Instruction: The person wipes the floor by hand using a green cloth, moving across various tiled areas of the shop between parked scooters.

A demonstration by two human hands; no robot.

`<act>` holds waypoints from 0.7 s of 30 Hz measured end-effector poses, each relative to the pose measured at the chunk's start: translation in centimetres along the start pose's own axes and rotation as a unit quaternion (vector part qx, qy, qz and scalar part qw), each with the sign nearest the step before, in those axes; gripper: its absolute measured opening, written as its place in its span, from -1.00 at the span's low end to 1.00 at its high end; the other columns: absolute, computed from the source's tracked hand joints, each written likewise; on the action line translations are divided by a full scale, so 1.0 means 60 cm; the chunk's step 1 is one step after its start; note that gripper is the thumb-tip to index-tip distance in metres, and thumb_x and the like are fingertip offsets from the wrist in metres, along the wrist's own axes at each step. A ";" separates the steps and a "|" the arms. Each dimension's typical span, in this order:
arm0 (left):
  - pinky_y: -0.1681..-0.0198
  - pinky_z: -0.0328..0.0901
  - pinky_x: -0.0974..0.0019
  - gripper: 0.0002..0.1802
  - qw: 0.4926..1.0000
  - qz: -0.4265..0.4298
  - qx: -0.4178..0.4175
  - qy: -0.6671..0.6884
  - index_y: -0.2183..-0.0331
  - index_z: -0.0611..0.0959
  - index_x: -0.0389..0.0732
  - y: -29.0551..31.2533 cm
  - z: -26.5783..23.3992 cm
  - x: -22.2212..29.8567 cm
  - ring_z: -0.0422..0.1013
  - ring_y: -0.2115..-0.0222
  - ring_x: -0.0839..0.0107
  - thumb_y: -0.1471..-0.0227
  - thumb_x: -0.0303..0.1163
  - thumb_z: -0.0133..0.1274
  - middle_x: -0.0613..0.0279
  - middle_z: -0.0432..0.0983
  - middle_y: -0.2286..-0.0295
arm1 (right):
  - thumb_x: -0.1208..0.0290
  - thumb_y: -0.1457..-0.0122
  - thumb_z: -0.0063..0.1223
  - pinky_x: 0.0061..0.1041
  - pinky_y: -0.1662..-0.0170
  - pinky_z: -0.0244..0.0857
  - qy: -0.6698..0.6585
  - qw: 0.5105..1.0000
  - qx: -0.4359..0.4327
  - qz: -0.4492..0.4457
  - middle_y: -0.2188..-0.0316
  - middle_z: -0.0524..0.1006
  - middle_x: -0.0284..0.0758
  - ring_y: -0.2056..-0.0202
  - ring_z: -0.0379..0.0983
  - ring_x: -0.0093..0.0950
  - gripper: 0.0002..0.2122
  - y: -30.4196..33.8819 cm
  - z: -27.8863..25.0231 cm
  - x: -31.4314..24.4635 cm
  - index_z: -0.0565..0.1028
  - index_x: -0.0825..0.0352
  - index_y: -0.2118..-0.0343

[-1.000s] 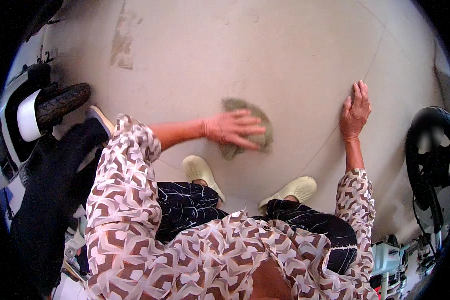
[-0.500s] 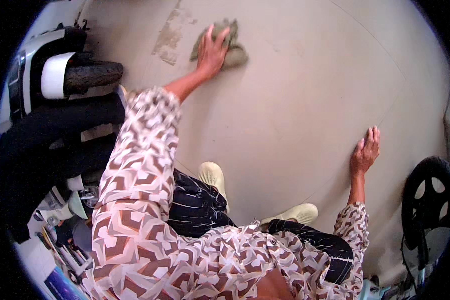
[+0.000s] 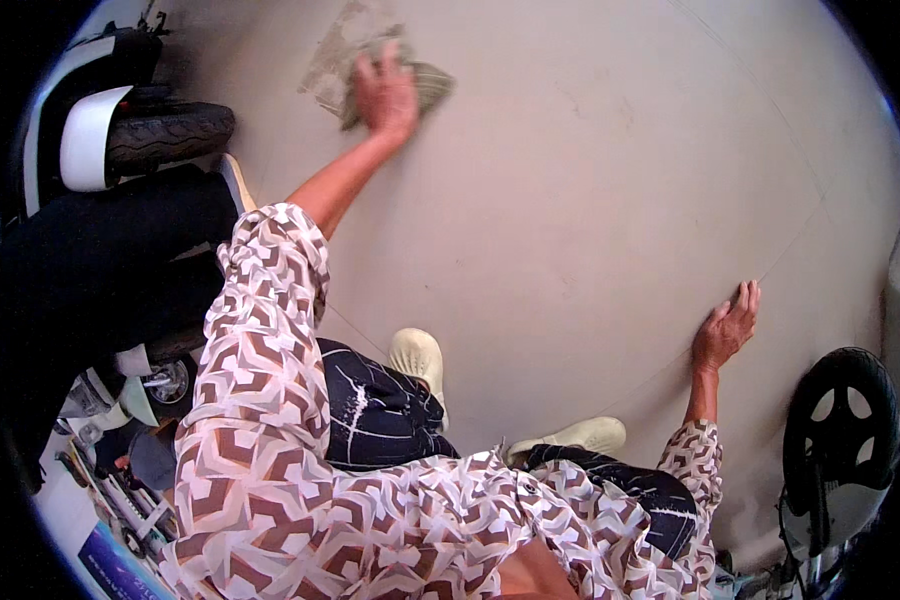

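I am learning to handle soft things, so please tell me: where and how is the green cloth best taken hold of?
Probably by the right-hand part of the green cloth, pinched from the right and slightly above: this part sticks out beyond the left hand, which covers the middle, and the cloth lies low on the floor.

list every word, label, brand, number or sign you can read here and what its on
None can be read reliably.
Blue panel, lower left: pale marks that look like lettering, too small and slanted to read.
Green cloth under the left hand: no lettering visible, though it is blurred.
Tyre at left and black wheel at right: no lettering that I can make out.
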State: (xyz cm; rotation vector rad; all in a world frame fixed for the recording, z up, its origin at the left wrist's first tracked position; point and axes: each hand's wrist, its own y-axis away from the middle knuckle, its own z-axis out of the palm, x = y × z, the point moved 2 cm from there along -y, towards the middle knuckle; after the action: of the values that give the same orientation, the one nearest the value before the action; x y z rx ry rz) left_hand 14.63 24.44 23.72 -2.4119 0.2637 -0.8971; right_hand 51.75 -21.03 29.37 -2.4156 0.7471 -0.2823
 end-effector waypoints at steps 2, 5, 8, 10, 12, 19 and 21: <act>-0.13 0.07 0.03 -0.40 0.989 0.140 -0.032 0.021 -0.10 0.32 0.14 0.061 -0.009 0.111 0.10 -0.11 -0.04 0.00 -0.31 0.06 -0.04 0.08 -0.12 | 0.49 -0.12 -0.20 -0.24 -0.23 -0.12 0.000 1.000 0.002 -0.001 -0.22 0.16 -0.31 -0.26 0.01 -0.34 -0.54 0.007 -0.002 0.002 0.23 0.23 -0.14; -0.12 0.05 0.02 -0.43 0.940 0.323 -0.084 0.076 -0.11 0.34 0.13 0.158 -0.033 0.192 0.11 -0.11 0.02 -0.03 -0.34 -0.01 -0.02 0.08 -0.12 | 0.49 -0.12 -0.20 -0.24 -0.23 -0.12 -0.010 1.000 0.002 -0.005 -0.22 0.16 -0.30 -0.26 0.00 -0.34 -0.54 0.002 -0.002 -0.010 0.23 0.24 -0.14; -0.17 0.04 0.03 -0.53 0.793 0.533 -0.211 0.207 -0.01 0.47 0.30 0.277 -0.072 0.233 0.15 -0.13 0.12 -0.06 -0.36 -0.11 0.14 0.19 -0.11 | 0.47 -0.12 -0.21 -0.23 -0.22 -0.12 -0.021 1.000 -0.004 -0.009 -0.22 0.16 -0.29 -0.26 0.02 -0.34 -0.55 -0.006 0.000 -0.027 0.25 0.24 -0.13; -0.12 0.11 0.05 -0.51 0.665 0.663 -0.231 0.254 -0.02 0.46 0.33 0.260 -0.058 0.231 0.19 -0.11 0.16 -0.03 -0.35 -0.12 0.16 0.18 -0.13 | 0.43 -0.17 -0.26 -0.26 -0.23 -0.15 -0.048 0.998 0.000 -0.038 -0.22 0.16 -0.27 -0.25 0.00 -0.33 -0.57 -0.022 0.009 -0.034 0.23 0.28 -0.14; -0.08 0.13 0.09 -0.48 0.636 0.696 -0.224 0.249 -0.02 0.46 0.33 0.214 -0.032 0.227 0.21 -0.10 0.19 0.00 -0.35 -0.12 0.18 0.18 -0.13 | 0.40 -0.16 -0.25 -0.22 -0.23 -0.16 -0.054 0.998 0.008 -0.044 -0.22 0.13 -0.29 -0.27 -0.03 -0.34 -0.54 -0.047 0.038 -0.039 0.19 0.22 -0.17; -0.08 0.20 0.01 -0.58 0.799 0.218 -0.443 0.343 -0.07 0.41 0.00 0.097 0.110 0.365 0.25 -0.07 0.14 -0.15 -0.30 -0.13 0.09 0.25 -0.08 | 0.31 -0.19 -0.25 -0.16 -0.27 -0.19 -0.043 0.998 -0.039 -0.034 -0.32 -0.12 -0.25 -0.30 -0.15 -0.31 -0.46 -0.227 0.191 0.018 0.04 0.26 -0.25; -0.04 0.27 0.03 -0.61 0.678 -0.033 -0.482 0.554 -0.05 0.41 -0.09 0.095 0.069 0.462 0.29 -0.02 0.15 -0.20 -0.27 -0.20 0.06 0.30 -0.03 | 0.24 -0.18 -0.17 -0.15 -0.27 -0.16 -0.078 0.991 -0.080 -0.079 -0.30 -0.04 -0.18 -0.29 -0.10 -0.27 -0.40 -0.299 0.221 0.162 0.00 0.32 -0.26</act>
State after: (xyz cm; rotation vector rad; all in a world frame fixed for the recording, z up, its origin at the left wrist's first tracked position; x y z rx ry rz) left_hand 38.40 11.54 33.03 -2.2191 1.3881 -2.7201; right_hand 72.48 -8.31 29.63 -2.6185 0.5280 -0.0958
